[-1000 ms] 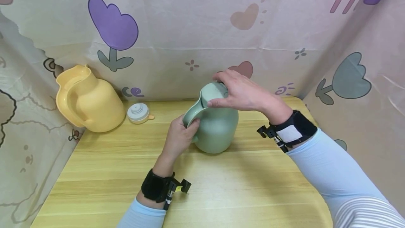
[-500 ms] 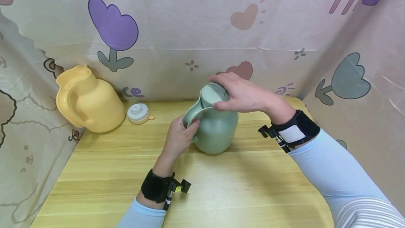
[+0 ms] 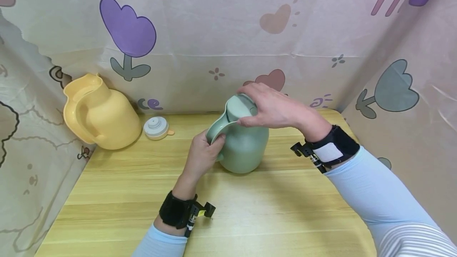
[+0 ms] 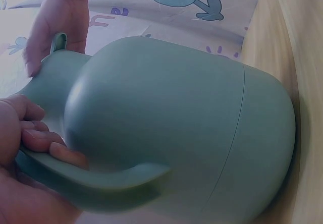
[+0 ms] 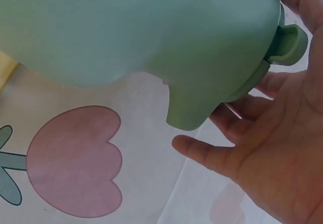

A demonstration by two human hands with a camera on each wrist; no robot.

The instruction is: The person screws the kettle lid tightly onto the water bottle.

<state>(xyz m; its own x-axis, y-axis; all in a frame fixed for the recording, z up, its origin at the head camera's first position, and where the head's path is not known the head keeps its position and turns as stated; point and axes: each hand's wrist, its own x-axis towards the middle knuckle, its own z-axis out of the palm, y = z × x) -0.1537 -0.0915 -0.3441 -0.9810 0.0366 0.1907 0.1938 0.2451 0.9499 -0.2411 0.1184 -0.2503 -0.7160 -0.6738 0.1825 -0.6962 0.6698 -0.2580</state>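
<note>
A light green thermos jug (image 3: 246, 150) stands upright on the wooden table, its body also filling much of the left wrist view. Its handle (image 4: 96, 181) is in my left hand (image 3: 201, 154), fingers wrapped round it and thumb on top. Over the jug's mouth sits a green lid (image 3: 238, 108) with a small loop tab (image 5: 291, 45). My right hand (image 3: 273, 106) grips this lid from above, thumb on the near side and fingers on the far side. In the right wrist view the little finger (image 5: 202, 151) sticks out, apart from the jug.
At the left rear of the table (image 3: 250, 217) stands a yellow jug (image 3: 118, 118) without a lid. Beside it lies a white and yellow stopper lid (image 3: 156, 127) with a small tab. A printed cloth (image 3: 214, 23) hangs close behind the table and along both sides.
My right hand has turned slightly about the lid, its thumb shifting a little to the right and its fingertips to the left. The left hand and the green jug have stayed in place.
</note>
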